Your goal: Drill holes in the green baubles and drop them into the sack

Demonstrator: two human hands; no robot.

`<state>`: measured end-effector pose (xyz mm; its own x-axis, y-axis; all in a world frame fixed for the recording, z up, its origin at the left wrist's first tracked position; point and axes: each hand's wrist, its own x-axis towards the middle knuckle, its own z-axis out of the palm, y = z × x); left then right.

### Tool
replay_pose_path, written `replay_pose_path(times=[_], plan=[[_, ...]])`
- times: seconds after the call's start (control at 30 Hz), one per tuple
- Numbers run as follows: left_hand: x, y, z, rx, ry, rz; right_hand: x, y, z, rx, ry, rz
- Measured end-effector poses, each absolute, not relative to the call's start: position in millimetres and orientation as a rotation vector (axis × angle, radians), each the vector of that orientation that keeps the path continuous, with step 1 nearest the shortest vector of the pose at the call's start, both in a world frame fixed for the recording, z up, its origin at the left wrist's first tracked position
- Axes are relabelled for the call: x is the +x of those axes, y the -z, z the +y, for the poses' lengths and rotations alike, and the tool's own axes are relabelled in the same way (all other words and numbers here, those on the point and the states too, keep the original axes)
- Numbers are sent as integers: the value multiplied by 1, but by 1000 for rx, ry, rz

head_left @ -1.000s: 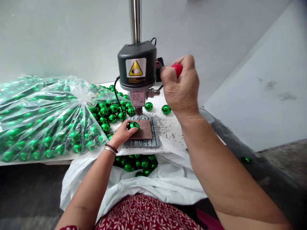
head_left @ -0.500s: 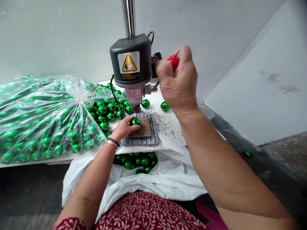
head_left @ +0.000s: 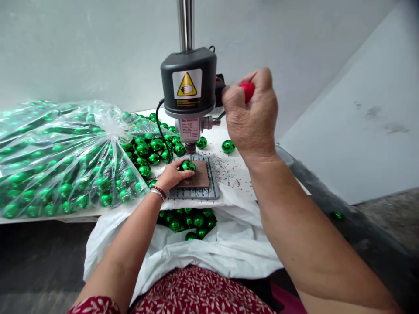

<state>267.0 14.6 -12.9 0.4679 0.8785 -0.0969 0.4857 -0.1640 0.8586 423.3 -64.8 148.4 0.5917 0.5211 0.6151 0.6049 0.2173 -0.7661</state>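
Note:
My left hand [head_left: 172, 174] pinches a shiny green ball [head_left: 188, 166] between thumb and fingers, on a brown board [head_left: 200, 175] that lies on the grey base [head_left: 213, 192] of a bench drill [head_left: 189, 83]. The drill's chuck [head_left: 190, 147] is right above the ball; the bit between them is thin, and I cannot tell how deep it reaches. Up at the right of the drill head, my right hand [head_left: 253, 115] is closed around the red-knobbed feed lever [head_left: 247, 90].
A big clear plastic bag [head_left: 113, 131] full of green balls covers the table's left side. Loose balls [head_left: 153, 150] lie behind the base, and another ball [head_left: 228, 146] sits to its right among dark shavings. Below the table edge, a white cloth [head_left: 121, 240] holds several more balls.
The whole view has shifted a little, so the drill and both hands appear further right. Both hands keep their holds, on the ball and on the lever.

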Motion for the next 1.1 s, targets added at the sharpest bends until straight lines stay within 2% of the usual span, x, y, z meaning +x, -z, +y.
replay_pose_path(times=[0.27,0.5,0.87,1.1], plan=[[269,13,11,1867,-600,1216,426,-143,-62,-1418,127,-1062],[261,12,34,1927,-445,1044,420,-149,-67,-1452,93,-1050],[270,12,13,1972,-498,1150,427,-144,-64,-1387,130,-1097],[275,21,2,1959,-609,1066,433,-137,-57,-1337,132,-1111]])
